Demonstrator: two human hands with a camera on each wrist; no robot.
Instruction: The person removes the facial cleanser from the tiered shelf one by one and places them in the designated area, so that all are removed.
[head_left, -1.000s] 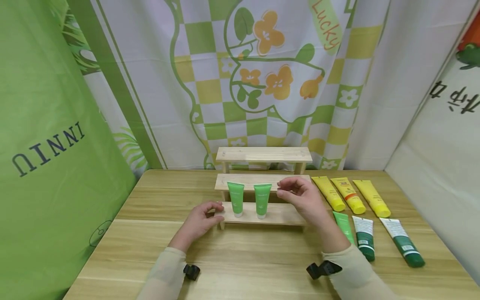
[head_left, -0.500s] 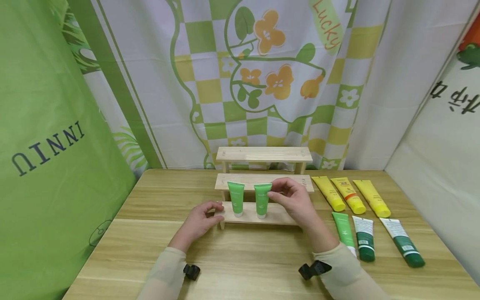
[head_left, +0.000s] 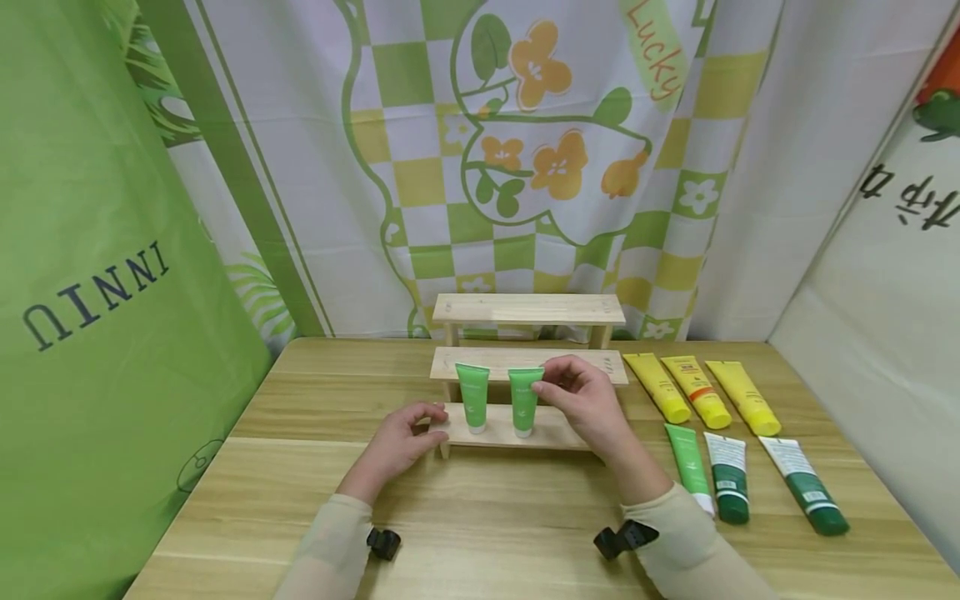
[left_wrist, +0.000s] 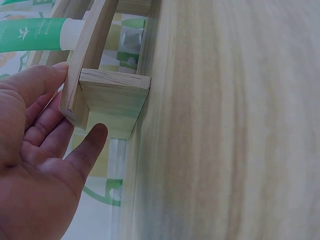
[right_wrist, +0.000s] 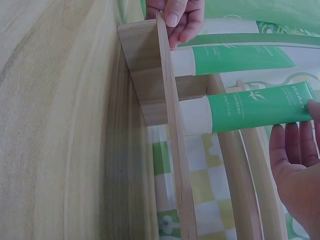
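Observation:
A three-tier wooden stand (head_left: 570,427) stands on the table, with two green squeeze tubes upright on their white caps on its lowest board. My right hand (head_left: 588,404) pinches the right green tube (head_left: 522,404) near its flat top end, thumb in front and fingers behind. The right wrist view shows that tube's white cap (right_wrist: 196,116) at the board. At the left end of the lowest board, my left hand (head_left: 405,437) holds the board's end with curled fingers and thumb. Beside it stands the left green tube (head_left: 473,400), which neither hand holds.
Lying right of the stand are yellow tubes (head_left: 696,390), another green tube (head_left: 687,462), and two white-and-dark-green tubes (head_left: 731,479). Patterned curtains (head_left: 420,108) hang behind and beside the wooden table (head_left: 487,517).
My right hand has moved left from beside the right green tube and taken hold of its upper end. The left hand and both standing tubes have stayed about where they were.

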